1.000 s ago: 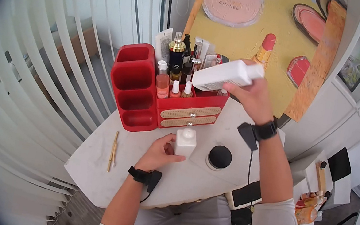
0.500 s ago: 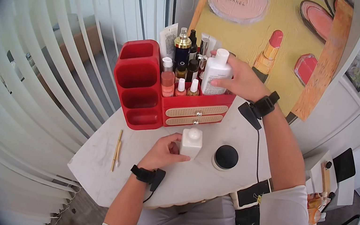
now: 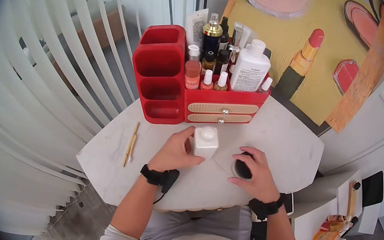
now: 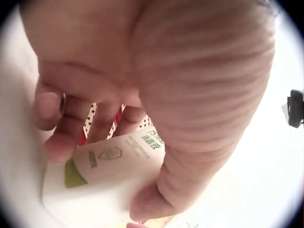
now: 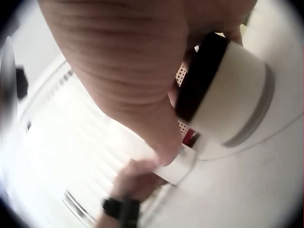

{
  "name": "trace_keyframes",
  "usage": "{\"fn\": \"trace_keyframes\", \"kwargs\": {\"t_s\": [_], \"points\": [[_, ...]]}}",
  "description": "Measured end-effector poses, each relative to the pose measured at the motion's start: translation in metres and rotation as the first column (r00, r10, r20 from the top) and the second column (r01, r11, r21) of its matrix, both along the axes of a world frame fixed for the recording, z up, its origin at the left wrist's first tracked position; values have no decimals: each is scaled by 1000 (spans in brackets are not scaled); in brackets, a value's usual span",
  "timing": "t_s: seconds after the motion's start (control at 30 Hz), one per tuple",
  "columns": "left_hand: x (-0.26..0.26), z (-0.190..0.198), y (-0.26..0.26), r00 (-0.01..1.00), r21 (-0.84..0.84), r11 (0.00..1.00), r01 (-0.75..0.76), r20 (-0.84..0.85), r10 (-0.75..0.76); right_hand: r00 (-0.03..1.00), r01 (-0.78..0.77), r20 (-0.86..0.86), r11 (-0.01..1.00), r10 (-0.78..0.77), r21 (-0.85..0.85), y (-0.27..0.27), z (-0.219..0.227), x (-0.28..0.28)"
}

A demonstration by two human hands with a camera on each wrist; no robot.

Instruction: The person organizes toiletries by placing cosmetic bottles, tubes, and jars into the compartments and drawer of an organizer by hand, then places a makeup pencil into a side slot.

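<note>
On the marble-look tabletop [image 3: 291, 136], my left hand [image 3: 174, 152] holds a square white disinfectant bottle [image 3: 205, 143], thumb at the near side and fingers at the far side. Its printed side with a green patch shows in the left wrist view. My right hand [image 3: 256, 174] is spread over a round cosmetic jar [image 5: 232, 92] with a black lid [image 3: 244, 166], thumb and fingers on either side of it. A large white lotion bottle [image 3: 251, 69] stands upright at the right end of the red organizer [image 3: 226, 99], away from both hands.
Several bottles and tubes crowd the organizer, among them a navy bottle [image 3: 211, 37] with a gold collar. Four open compartments line its left side. Thin tan sticks [image 3: 130, 145] lie at the table's left. Vertical blinds [image 3: 43, 95] hang beyond; a makeup painting [image 3: 286, 44] stands behind.
My right hand has set the lotion bottle upright in the organizer, let it go and come down to the black-lidded jar. The left hand stays at the square bottle.
</note>
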State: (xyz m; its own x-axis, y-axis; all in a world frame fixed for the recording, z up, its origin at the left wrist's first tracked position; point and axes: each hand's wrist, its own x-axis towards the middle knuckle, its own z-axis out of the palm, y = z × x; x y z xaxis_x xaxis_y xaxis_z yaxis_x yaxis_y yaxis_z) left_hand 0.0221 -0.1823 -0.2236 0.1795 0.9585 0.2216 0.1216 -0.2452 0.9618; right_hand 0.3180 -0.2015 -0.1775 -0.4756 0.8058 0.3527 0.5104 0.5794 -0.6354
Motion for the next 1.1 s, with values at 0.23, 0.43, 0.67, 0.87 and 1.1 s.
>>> {"fn": "trace_keyframes", "kwargs": {"t_s": [0.23, 0.43, 0.67, 0.87, 1.1], "points": [[-33, 32, -31, 920, -17, 954, -298, -273, 283, 986, 97, 119, 986, -113, 134, 56, -19, 25], [-58, 41, -53, 848, -28, 900, -434, -352, 397, 912, 131, 288, 872, -293, 472, 92, -13, 33], [-49, 48, -54, 745, 26, 844, -536, -456, 487, 973, 17, 216, 962, -79, 271, 67, 2, -57], [-44, 33, -52, 747, 270, 805, -528, -304, 592, 996, 23, 74, 974, -41, 225, 85, -20, -75], [-24, 94, -72, 842, 278, 824, -495, -80, 533, 996, -49, 83, 991, 39, 128, 7, -15, -47]]}}
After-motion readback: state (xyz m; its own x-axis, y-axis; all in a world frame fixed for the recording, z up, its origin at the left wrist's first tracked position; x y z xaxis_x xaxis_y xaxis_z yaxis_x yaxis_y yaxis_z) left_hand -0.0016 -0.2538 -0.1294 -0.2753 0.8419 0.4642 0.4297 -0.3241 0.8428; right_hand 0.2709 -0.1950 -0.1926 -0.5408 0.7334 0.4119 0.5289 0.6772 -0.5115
